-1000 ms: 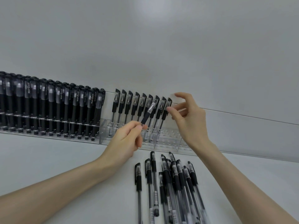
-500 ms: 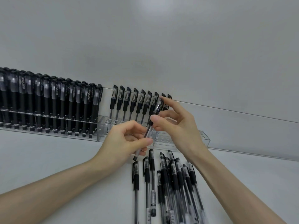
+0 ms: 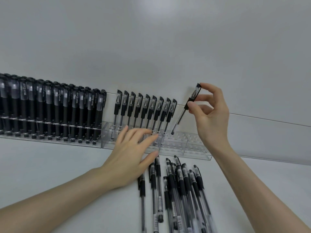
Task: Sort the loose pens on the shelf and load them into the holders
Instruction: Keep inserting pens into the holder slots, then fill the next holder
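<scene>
My right hand [image 3: 210,113] pinches a black-capped clear pen [image 3: 186,107] by its cap end. The pen tilts, with its lower tip just above a hole of the clear acrylic holder [image 3: 190,147]. A row of several like pens [image 3: 144,110] stands in that holder's back holes, left of the held pen. My left hand [image 3: 129,155] lies with fingers spread and relaxed in front of the holder, holding nothing, its fingertips at the holder's front. Several loose pens [image 3: 178,190] lie in a heap on the white shelf [image 3: 50,165] below both hands.
A longer clear holder [image 3: 50,125] at the left is packed with several black pens marked TEST. A white wall [image 3: 151,39] rises right behind the holders. The right part of the near holder shows bare holes [image 3: 195,138].
The pen passed from my left hand to my right hand, which carried it up and right to the holder. My left hand let go and spread flat in front of the holder.
</scene>
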A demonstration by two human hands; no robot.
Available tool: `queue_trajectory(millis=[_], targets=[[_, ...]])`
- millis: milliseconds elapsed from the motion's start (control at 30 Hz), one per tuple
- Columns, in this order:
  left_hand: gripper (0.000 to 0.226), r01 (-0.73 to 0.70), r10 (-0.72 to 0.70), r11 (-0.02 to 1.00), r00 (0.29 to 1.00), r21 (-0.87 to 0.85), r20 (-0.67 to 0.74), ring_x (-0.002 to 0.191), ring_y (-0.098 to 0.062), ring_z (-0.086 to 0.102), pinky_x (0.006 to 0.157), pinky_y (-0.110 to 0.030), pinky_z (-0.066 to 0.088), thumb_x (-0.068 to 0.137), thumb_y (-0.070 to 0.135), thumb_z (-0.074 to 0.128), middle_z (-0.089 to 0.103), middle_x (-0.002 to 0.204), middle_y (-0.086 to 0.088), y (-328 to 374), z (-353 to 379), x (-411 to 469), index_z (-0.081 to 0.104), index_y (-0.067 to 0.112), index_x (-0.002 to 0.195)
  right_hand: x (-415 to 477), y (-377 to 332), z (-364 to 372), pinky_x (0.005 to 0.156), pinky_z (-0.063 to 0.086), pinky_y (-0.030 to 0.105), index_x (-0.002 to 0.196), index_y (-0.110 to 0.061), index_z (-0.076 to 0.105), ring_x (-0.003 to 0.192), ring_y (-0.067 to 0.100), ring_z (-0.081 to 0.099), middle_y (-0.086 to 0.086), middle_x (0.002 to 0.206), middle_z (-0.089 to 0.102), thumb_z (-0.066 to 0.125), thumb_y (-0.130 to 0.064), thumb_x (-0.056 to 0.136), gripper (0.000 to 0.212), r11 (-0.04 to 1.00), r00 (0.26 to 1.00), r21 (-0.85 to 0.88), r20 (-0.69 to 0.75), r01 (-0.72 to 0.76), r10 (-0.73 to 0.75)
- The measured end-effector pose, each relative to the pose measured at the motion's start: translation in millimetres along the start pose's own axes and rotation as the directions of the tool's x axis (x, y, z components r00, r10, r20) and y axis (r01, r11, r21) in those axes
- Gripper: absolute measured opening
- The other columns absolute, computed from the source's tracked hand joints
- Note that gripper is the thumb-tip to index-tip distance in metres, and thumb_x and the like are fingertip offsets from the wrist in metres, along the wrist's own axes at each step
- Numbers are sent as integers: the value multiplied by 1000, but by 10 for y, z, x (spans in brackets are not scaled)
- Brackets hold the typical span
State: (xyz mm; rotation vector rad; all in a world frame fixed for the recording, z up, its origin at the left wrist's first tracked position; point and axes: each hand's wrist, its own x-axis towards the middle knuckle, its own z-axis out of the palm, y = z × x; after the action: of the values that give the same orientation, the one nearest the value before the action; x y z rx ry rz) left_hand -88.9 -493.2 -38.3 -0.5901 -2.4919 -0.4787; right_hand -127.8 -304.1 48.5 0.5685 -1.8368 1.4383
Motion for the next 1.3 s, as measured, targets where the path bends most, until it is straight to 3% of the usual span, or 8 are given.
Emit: queue_trajectory(millis=[200,333,433,733,900,1100,1200,1300], targets=[[69,14,-15,999,999,40,36,134,-8,19,111,-26,-10,85,63,6,34,143,10,4,-25,11,33,36,143,16,107,115,67,47,16,111,-38,47,76,19,69,-6,91,61,62,-1,87,47,998,999,-41,17,44,-43],[70,26,-28,999,998,43,48,131,-6,13,110,-25,-8,84,62,4,32,144,12,17,-37,8,31,37,144,-21,256,144,68,47,15,116,-27,52,76,17,68,-12,85,58,63,-2,87,40,992,995,-124,92,38,-26],[70,28,-29,999,999,23,41,131,-7,16,111,-26,-5,85,61,6,34,144,11,21,-39,4,34,36,143,-22,303,108,70,46,12,114,-28,54,77,12,64,-9,81,60,62,-2,88,39,987,993,-159,120,36,-17],[72,43,-45,998,997,36,64,131,-3,14,113,-28,-3,82,62,1,31,144,15,38,-51,23,30,39,144,98,306,11,73,49,18,114,-25,58,72,7,61,-5,76,65,63,-1,86,37,973,982,-225,189,56,-13],[69,42,-44,999,997,31,61,131,-5,18,112,-27,2,84,60,4,34,143,14,16,-52,24,33,38,143,73,347,24,71,46,13,114,-24,58,71,5,60,-7,74,64,63,0,86,37,956,965,-283,260,82,-6],[74,52,-58,997,994,64,93,136,-6,19,114,-31,-5,81,60,-2,31,145,14,65,-90,26,30,37,144,29,355,27,79,53,33,119,-23,58,78,12,63,-12,78,63,61,0,87,39,939,968,-330,250,96,-11],[74,55,-63,994,995,95,82,137,-8,24,115,-35,-7,83,59,1,36,144,13,79,-97,20,37,33,142,-9,320,-24,74,49,20,119,-22,58,76,9,61,-8,82,64,64,-5,88,37,938,971,-336,241,79,4],[68,41,-45,995,998,95,44,131,-13,36,109,-32,10,86,57,12,48,137,8,127,-153,40,55,26,129,-114,255,-111,67,43,8,115,-18,59,76,2,58,-5,86,64,64,-11,89,27,940,971,-337,238,48,36]])
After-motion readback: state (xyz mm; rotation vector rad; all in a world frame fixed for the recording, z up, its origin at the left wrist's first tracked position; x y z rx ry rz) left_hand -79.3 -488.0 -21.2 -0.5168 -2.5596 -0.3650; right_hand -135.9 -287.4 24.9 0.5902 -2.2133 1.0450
